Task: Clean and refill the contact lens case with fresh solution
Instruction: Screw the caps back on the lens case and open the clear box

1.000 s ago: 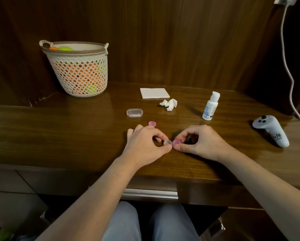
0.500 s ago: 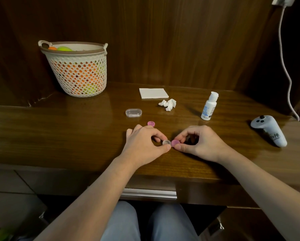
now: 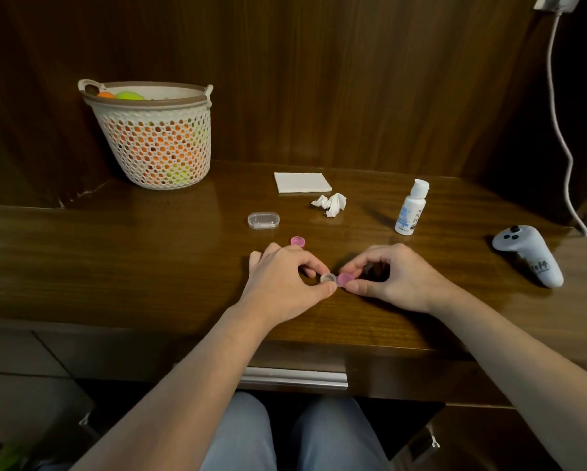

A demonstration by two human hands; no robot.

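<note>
The small contact lens case (image 3: 328,278) lies on the wooden table (image 3: 115,260) near its front edge. My left hand (image 3: 285,283) pinches the case's clear left well between thumb and forefinger. My right hand (image 3: 390,277) pinches the pink cap (image 3: 344,279) on the right well. A second pink cap (image 3: 298,241) lies loose just beyond my left hand. The white solution bottle (image 3: 411,208) stands upright and capped at the right. A crumpled tissue (image 3: 331,203) and a folded white tissue (image 3: 302,182) lie behind the hands.
A clear oval plastic box (image 3: 263,220) sits left of the tissue. A perforated white basket (image 3: 153,134) with orange and green balls stands at the back left. A white game controller (image 3: 530,254) lies at the right, under a hanging white cable (image 3: 563,130). Dark wood panels close the back.
Both hands stay pinched on the case and its pink cap in the same spot; only a slight shift of view.
</note>
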